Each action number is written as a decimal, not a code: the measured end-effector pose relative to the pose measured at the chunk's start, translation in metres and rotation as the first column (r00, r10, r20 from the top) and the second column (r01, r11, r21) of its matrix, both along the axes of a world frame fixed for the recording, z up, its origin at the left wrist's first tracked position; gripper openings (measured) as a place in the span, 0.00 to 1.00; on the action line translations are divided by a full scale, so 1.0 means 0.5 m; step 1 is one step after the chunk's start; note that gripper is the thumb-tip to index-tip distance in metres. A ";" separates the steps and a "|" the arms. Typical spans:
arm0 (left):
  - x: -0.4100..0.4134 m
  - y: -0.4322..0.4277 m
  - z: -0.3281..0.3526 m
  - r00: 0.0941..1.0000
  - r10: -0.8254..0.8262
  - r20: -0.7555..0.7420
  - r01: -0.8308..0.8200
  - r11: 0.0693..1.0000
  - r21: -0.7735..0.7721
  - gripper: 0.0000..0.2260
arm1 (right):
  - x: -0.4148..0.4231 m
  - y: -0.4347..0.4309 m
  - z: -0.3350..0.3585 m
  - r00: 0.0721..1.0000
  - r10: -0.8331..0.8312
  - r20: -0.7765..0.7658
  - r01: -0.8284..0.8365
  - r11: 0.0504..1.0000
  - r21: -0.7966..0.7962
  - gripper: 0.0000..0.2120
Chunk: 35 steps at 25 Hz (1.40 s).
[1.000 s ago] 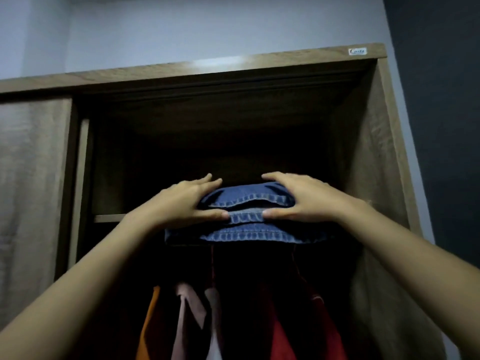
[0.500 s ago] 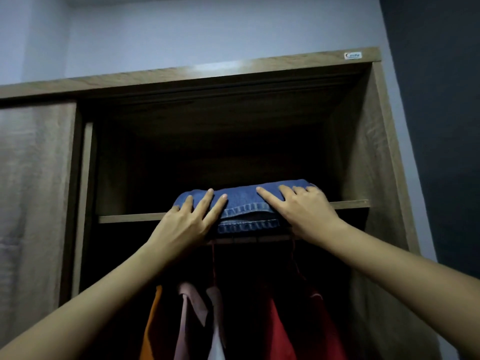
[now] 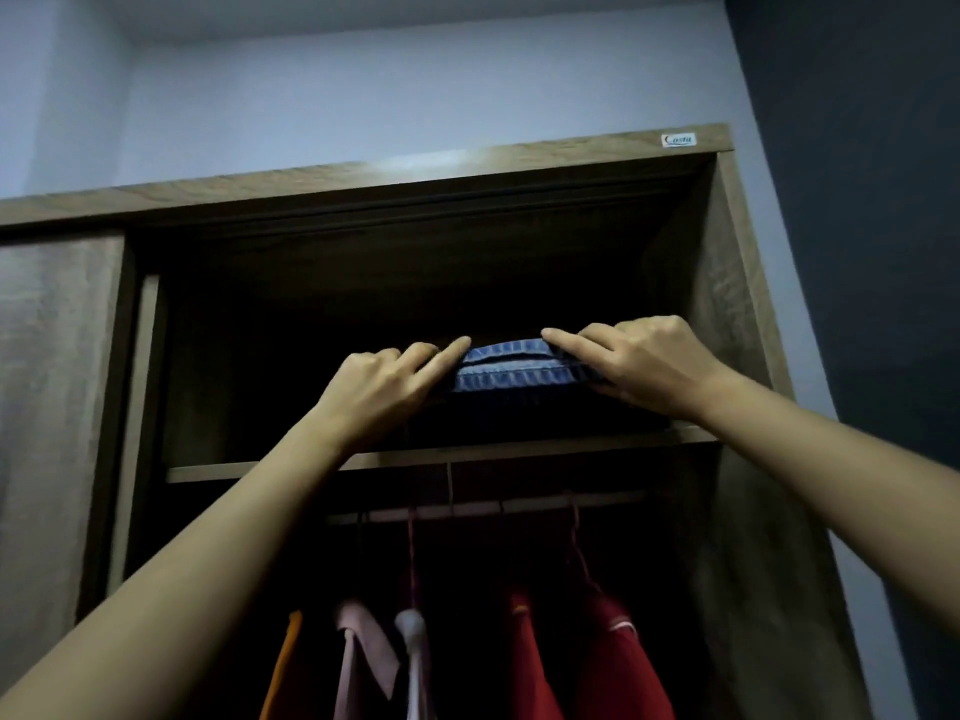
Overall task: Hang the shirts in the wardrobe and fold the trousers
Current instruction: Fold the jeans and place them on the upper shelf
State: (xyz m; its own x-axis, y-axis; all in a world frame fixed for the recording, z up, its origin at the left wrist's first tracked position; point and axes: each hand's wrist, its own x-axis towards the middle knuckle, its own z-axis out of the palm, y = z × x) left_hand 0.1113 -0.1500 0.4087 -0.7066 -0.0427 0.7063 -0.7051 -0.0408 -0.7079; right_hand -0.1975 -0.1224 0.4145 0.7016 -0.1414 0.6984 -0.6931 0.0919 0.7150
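Note:
Folded blue jeans point(image 3: 511, 367) lie on the wardrobe's upper shelf point(image 3: 249, 470), set back in the dark compartment. My left hand point(image 3: 379, 392) holds their left end, index finger stretched over the top and the other fingers curled. My right hand point(image 3: 644, 361) holds the right end the same way, with its thumb under the fold. Only the jeans' front hems show between my hands. Below the shelf, shirts hang from the rail point(image 3: 519, 506): red ones point(image 3: 613, 662), a pink one point(image 3: 363, 652), a white one point(image 3: 415, 662) and an orange one point(image 3: 283, 662).
The sliding door point(image 3: 52, 407) covers the wardrobe's left half. The right side panel point(image 3: 727, 330) stands close to my right wrist. Dark space lies to the left of the jeans on the shelf.
The jeans have gone from the shelf's front edge to deeper inside. My hands followed, and their fingers went from flat on top to curled at the ends. The view tilted upward.

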 end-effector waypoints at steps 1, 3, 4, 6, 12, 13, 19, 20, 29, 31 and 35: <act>-0.017 -0.014 0.001 0.999 -0.002 0.035 0.002 1.000 0.002 0.31 | -0.015 -0.006 -0.002 1.000 -0.007 0.004 0.007 1.000 0.002 0.31; -0.053 -0.036 -0.005 0.995 -0.008 0.095 0.007 1.000 0.009 0.34 | -0.038 -0.021 -0.005 0.999 -0.033 0.033 0.033 0.999 -0.001 0.33; -0.068 -0.045 -0.008 0.993 -0.006 0.116 0.003 1.000 0.023 0.34 | -0.047 -0.028 -0.008 0.998 -0.044 0.046 0.044 0.999 0.010 0.33; -0.085 -0.069 -0.011 0.990 -0.012 0.143 0.000 0.997 0.084 0.39 | -0.056 -0.041 -0.023 0.988 -0.104 0.112 0.095 0.992 0.081 0.33; -0.107 -0.078 0.003 0.964 0.115 0.240 -0.188 0.934 0.304 0.40 | -0.064 -0.063 -0.036 0.949 -0.254 0.186 0.194 0.937 0.291 0.35; -0.106 -0.078 0.002 0.964 0.111 0.241 -0.187 0.929 0.320 0.39 | -0.061 -0.065 -0.035 0.951 -0.263 0.163 0.203 0.928 0.313 0.37; -0.103 -0.082 -0.001 0.971 0.038 0.234 -0.133 0.906 0.402 0.28 | -0.076 -0.047 -0.017 0.901 -0.429 0.067 0.348 0.804 0.482 0.45; -0.101 -0.084 0.000 0.974 0.020 0.226 -0.118 0.894 0.431 0.28 | -0.080 -0.043 -0.016 0.894 -0.446 0.050 0.362 0.784 0.504 0.45; -0.042 -0.075 -0.032 0.999 -0.046 -0.014 0.041 0.693 0.719 0.29 | -0.082 -0.022 -0.050 0.791 -0.612 0.014 0.474 0.627 0.618 0.43; -0.033 -0.072 -0.055 0.998 0.014 -0.059 0.032 0.711 0.702 0.38 | -0.074 -0.013 -0.057 0.779 -0.624 0.065 0.430 0.607 0.668 0.45; -0.054 -0.073 -0.076 0.970 0.068 -0.234 0.096 0.774 0.626 0.42 | -0.062 0.002 -0.076 0.767 -0.632 0.113 0.401 0.610 0.683 0.46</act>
State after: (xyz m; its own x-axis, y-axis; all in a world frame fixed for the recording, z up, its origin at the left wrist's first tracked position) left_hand 0.0840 -0.1863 0.3708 -0.5314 -0.5264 0.6637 -0.8462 0.3662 -0.3871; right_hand -0.2286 -0.1213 0.3763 0.1317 -0.8637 0.4865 -0.8528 0.1515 0.4998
